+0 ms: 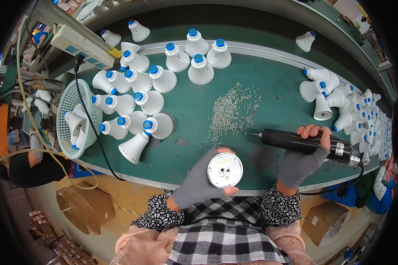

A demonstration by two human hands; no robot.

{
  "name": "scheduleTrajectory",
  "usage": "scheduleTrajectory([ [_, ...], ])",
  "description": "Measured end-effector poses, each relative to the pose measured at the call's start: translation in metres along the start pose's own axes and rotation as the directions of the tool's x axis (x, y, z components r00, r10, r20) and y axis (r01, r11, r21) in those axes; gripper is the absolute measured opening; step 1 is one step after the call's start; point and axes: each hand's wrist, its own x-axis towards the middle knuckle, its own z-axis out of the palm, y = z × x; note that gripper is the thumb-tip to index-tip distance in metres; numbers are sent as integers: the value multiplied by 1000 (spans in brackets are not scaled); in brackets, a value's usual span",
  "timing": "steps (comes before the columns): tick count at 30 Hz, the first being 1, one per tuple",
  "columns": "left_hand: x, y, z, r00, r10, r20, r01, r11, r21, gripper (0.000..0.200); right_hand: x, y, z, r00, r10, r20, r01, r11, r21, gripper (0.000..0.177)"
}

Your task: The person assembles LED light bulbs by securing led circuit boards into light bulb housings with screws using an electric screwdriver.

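Observation:
My left hand (203, 176), in a grey fingerless glove, holds a white bulb housing (225, 170) near the table's front edge. Its round face with a circuit board points up at the camera. My right hand (306, 154), gloved alike, is wrapped round a black electric screwdriver (296, 142). The thin bit points left, above the green table (269, 106) and apart from the housing. Beyond both hands lies a loose pile of small screws (227, 112).
White housings with blue ends (161, 126) stand and lie at the left; many more (362, 115) crowd the right. A pale green basket (66, 128) holds several at the far left. A black cable (89, 115) crosses there. A power strip (82, 46) sits behind.

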Motion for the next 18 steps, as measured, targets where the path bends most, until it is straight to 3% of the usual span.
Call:
scheduleTrajectory([
  [2, 6, 2, -2, 977, 213, 12, -207, 932, 297, 67, 2, -11, -1, 996, 58, -65, -54, 997, 60, 19],
  [7, 6, 0, 5, 946, 316, 67, -315, 855, 412, 65, 8, -31, -16, 956, 277, -92, -241, 928, 283, 19],
  [11, 6, 4, 10, 901, 407, 151, -427, 769, 476, 65, 6, -36, -22, 937, 329, -113, -278, 904, 324, 18],
  [18, -1, 8, 19, 915, 372, 153, -400, 796, 454, 67, 0, -45, -25, 931, 360, -49, -314, 864, 393, 19],
])
